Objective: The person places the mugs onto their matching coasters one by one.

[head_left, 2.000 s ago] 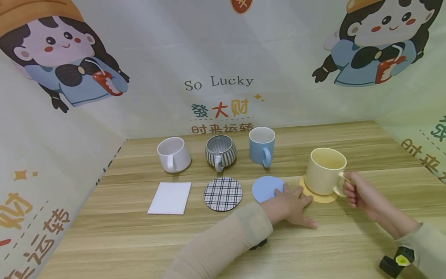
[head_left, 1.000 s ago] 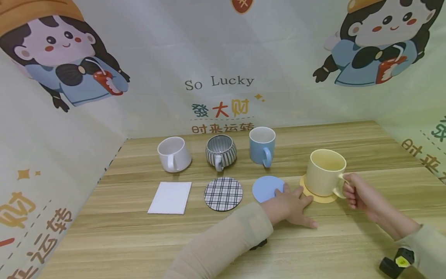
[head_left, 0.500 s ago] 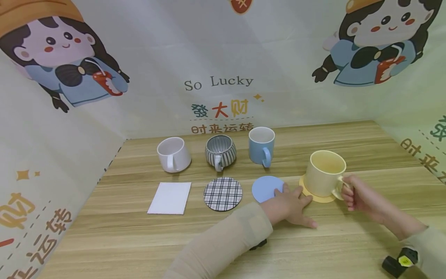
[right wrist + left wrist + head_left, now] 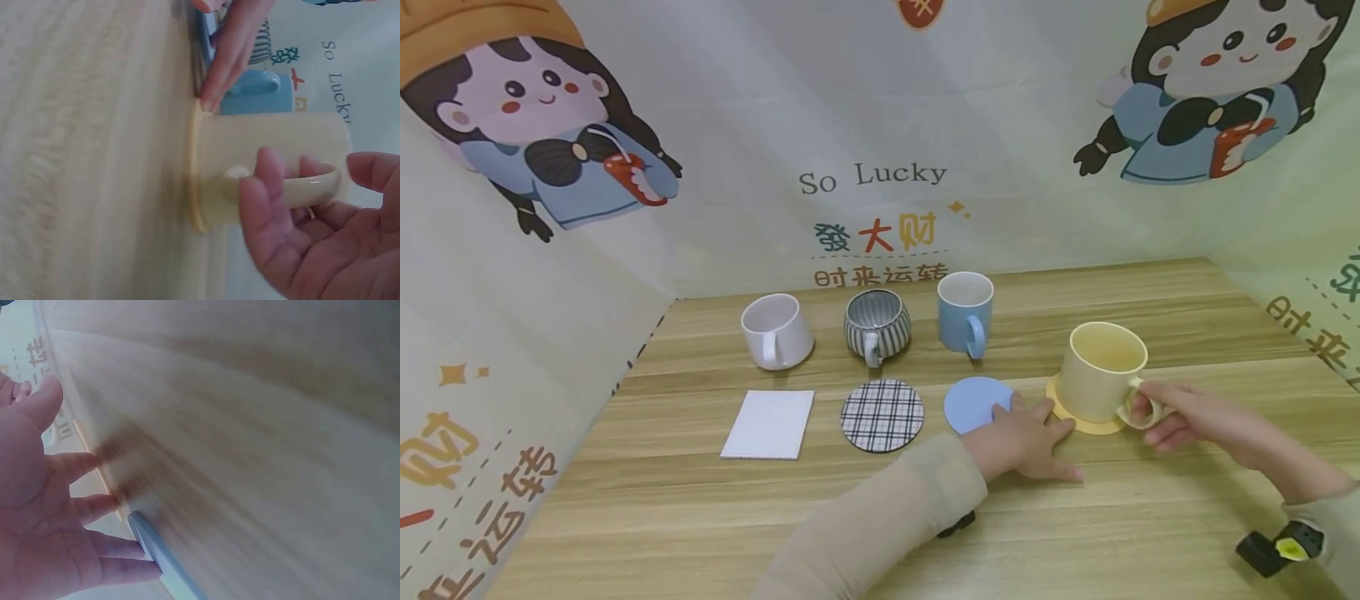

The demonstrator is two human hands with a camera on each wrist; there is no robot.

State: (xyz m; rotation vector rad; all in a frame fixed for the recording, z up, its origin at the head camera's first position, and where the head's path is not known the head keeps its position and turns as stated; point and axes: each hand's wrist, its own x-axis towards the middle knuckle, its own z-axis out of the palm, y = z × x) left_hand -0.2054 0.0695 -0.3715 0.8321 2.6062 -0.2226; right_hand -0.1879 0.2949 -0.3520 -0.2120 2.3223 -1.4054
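Note:
A pale yellow mug [image 4: 1101, 375] stands upright on a round yellow coaster [image 4: 1105, 427] at the right in the head view. My right hand [image 4: 1198, 421] is at its handle; in the right wrist view the fingers [image 4: 269, 200] are loosened around the handle, with the thumb apart from it. Spread fingers mark my left hand [image 4: 1026, 437], which rests low over the table. Its fingertips touch the edges of the round blue coaster [image 4: 973, 402] and the yellow coaster, as the left wrist view shows.
Along the back stand a white mug [image 4: 777, 333], a grey striped mug [image 4: 877, 327] and a blue mug [image 4: 964, 312]. In front of them lie a square white coaster [image 4: 767, 425] and a round plaid coaster [image 4: 882, 417]. Printed cloth walls [image 4: 880, 108] border the wooden table [image 4: 700, 533].
My right hand has loosened its grip on the yellow mug's handle, and its wrist has shifted right. The mug had come down slightly onto the coaster earlier. The left hand has stayed put.

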